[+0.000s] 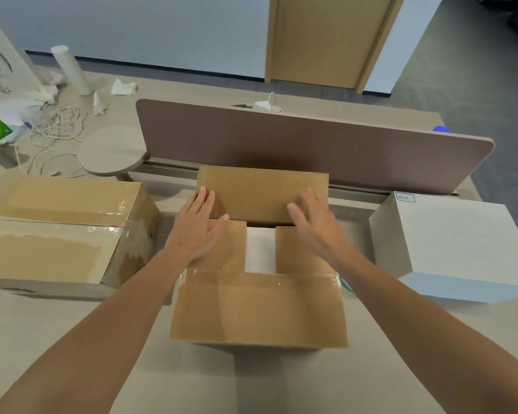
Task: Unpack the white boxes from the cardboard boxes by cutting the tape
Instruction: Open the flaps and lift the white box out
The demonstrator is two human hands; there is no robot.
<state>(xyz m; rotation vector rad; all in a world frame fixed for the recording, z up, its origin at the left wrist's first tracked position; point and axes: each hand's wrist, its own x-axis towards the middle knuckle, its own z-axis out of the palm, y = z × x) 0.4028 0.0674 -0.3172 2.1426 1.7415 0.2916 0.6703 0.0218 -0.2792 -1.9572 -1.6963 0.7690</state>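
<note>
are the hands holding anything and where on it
Nothing is gripped. The left hand lies flat on the flaps of the open cardboard box; the right hand, blurred, is open over them.

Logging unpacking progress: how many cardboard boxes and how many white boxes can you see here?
Cardboard boxes: 2, the open cardboard box and the taped cardboard box
White boxes: 2, the unpacked white box and the white box inside the open one
Total: 4
</note>
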